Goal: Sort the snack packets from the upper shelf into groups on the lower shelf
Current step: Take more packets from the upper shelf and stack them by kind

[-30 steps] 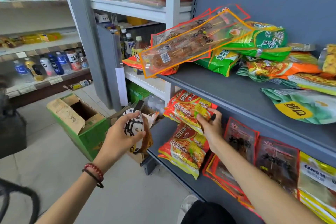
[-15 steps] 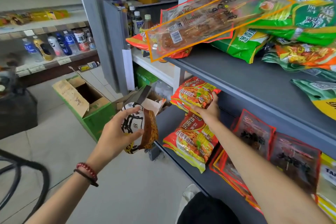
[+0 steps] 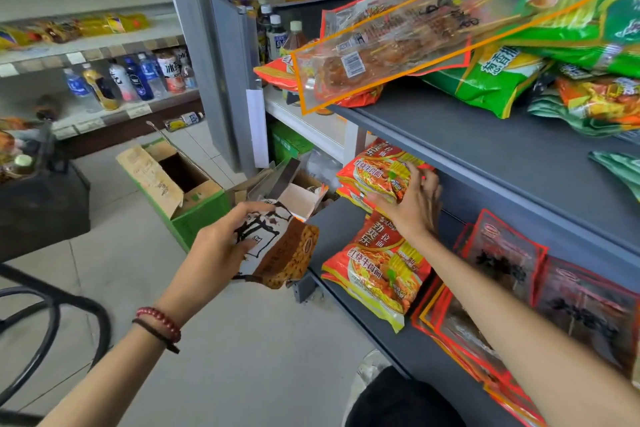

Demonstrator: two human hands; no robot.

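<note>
Head view: noodle packets and skewer packets are lying grouped on the lower shelf; a mixed pile is waiting on the upper shelf. The right hand, fingers spread, is pressing the noodle packets. The left hand is gripping a brown packet just off the shelf end; a carton is standing nearby.

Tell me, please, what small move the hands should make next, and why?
Probably withdraw the right hand: it rests flat on the red-and-yellow plastic noodle packets, already grouped on the grey metal lower shelf, while the left hand grips an unplaced white-and-brown printed packet.
</note>
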